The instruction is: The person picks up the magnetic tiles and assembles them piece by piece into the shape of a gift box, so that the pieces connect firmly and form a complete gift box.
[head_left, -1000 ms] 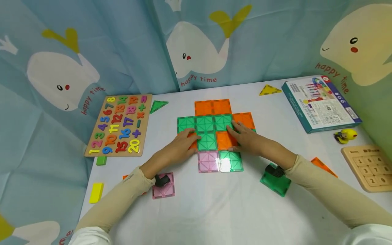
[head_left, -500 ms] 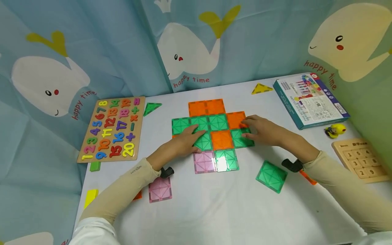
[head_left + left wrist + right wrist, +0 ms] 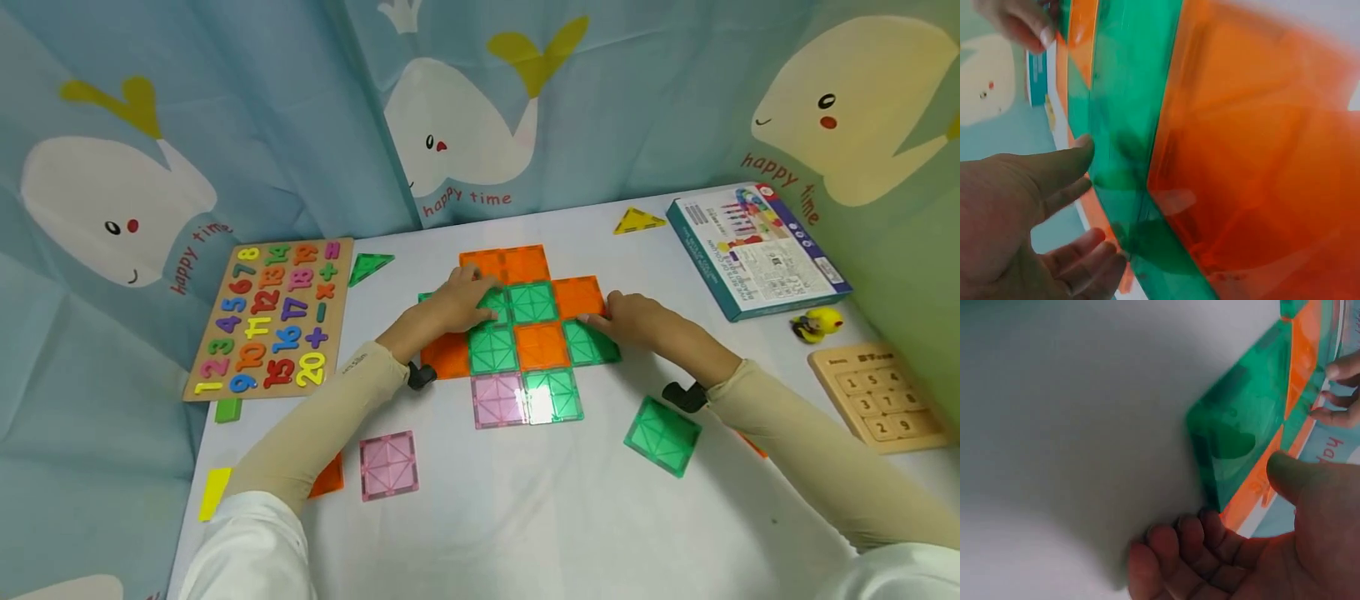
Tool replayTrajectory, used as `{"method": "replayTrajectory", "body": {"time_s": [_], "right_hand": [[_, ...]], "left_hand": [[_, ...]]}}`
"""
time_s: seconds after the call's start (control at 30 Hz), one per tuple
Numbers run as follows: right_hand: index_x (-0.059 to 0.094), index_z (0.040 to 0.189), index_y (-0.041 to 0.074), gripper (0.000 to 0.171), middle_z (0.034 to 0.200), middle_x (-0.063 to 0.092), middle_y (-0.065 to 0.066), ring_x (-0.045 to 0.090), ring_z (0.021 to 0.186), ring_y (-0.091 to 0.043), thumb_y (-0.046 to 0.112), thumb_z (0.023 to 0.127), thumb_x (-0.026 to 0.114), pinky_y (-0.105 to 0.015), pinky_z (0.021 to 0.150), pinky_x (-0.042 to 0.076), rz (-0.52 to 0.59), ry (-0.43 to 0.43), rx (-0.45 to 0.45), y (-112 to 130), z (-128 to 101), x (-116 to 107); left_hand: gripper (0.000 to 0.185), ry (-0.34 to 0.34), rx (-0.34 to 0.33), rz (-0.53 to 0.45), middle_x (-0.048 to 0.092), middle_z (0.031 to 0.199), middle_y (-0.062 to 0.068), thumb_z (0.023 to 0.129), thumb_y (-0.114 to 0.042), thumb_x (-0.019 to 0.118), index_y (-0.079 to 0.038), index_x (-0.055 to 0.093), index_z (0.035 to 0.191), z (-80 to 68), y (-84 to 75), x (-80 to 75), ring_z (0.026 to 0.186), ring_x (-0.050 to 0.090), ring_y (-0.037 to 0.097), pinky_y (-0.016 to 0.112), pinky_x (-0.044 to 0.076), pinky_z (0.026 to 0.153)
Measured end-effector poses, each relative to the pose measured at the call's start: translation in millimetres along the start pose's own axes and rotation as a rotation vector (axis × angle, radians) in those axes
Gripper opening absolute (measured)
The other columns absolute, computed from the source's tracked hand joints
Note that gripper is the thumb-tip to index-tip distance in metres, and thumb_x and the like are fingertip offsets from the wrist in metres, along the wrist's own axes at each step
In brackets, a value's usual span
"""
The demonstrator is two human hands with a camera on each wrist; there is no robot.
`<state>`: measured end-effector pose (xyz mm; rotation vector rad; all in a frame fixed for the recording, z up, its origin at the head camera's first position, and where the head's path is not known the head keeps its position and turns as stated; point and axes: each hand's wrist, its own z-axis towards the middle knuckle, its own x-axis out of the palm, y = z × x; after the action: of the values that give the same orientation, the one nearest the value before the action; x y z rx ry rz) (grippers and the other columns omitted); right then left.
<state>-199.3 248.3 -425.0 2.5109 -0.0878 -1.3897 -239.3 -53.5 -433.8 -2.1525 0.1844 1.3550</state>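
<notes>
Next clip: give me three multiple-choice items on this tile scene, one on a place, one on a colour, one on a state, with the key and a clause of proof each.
1. Where does the number puzzle board lie?
A. Left of the joined tiles
B. On the blue box
C. Under the right hand

2. What colour is the loose square tile near the left sleeve?
A. Yellow
B. Pink
C. Blue

3. How do the joined tiles lie?
A. Stacked in a tower
B. Standing on edge
C. Flat on the table, edge to edge

Key:
1 A: the board sits at the table's left side, beside the tiles.
2 B: the head view shows it pink, apart from the joined set.
3 C: they form one flat sheet, with the left hand and right hand resting on its upper rows.
</notes>
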Motion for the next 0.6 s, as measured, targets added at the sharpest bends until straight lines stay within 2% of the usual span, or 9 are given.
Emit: {"method": "replayTrajectory", "body": {"time_s": [0.13,0.27,0.4,0.6], "right_hand": [[0.046,0.133,-0.016,0.067,0.107,0.060,-0.029,0.059,0.094,-0.039,0.048,0.112,0.045,-0.051,0.087,0.054,-0.013,0.028,0.023,0.1,5.3,-0.6],[0.042,0.138,-0.015,0.069,0.116,0.059,-0.032,0.058,0.099,-0.041,0.049,0.112,0.042,-0.055,0.093,0.053,0.007,0.061,0.027,0.8,9.3,-0.7],[0.041,0.140,-0.016,0.070,0.119,0.059,-0.032,0.057,0.102,-0.041,0.049,0.112,0.042,-0.055,0.095,0.051,0.029,0.086,0.024,4.1,9.8,-1.7],[0.041,0.140,-0.016,0.072,0.126,0.059,-0.034,0.057,0.106,-0.041,0.050,0.112,0.042,-0.058,0.099,0.051,0.033,0.091,0.018,0.2,7.7,-4.6]], "left_hand": [[0.050,-0.035,-0.034,0.021,0.036,0.152,0.020,0.108,-0.040,0.060,-0.011,0.049,0.148,22.3,2.2,-7.1,0.135,0.037,0.037,0.049,0.043,0.112],[0.068,-0.037,-0.065,0.105,0.028,0.163,0.022,0.108,-0.048,0.055,-0.006,0.037,0.158,42.5,4.8,-11.5,0.146,0.031,0.041,0.049,0.038,0.120],[0.087,0.005,-0.103,0.170,0.020,0.171,0.019,0.105,-0.054,0.057,-0.007,0.021,0.168,54.2,4.1,-16.6,0.153,0.022,0.041,0.049,0.032,0.125],[0.084,0.033,-0.096,0.149,0.026,0.168,0.021,0.103,-0.049,0.066,-0.003,0.031,0.164,62.4,-6.2,-24.9,0.148,0.026,0.040,0.048,0.031,0.124]]}}
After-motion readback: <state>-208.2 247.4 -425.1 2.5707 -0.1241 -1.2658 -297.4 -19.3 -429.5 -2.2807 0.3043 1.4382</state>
